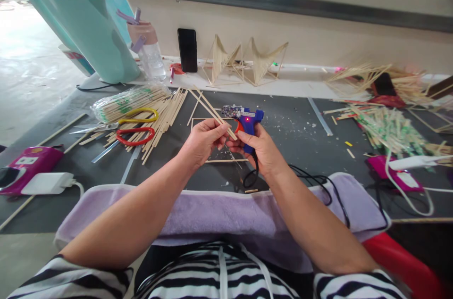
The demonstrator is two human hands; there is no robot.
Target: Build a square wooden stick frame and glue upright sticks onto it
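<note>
My left hand point(206, 138) pinches thin wooden sticks point(211, 109) that slant up and away to the left. Wrapped around the handle of a blue glue gun point(249, 124) is my right hand point(260, 145); its orange trigger is by the fingers and a red light glows on its side. The gun's nozzle, speckled with dried bits, points left, above the sticks. Both hands are close together over the grey table. Beneath them lies a flat frame of sticks point(226, 161), partly hidden by the hands.
Yellow-and-red scissors point(136, 122) lie on loose sticks point(166, 122) beside a bagged bundle point(129, 101). A bottle point(146, 49), a phone point(187, 50) and stick models point(224, 61) stand at the back. Magenta power strips point(33, 164) and a purple towel point(219, 216) are nearer.
</note>
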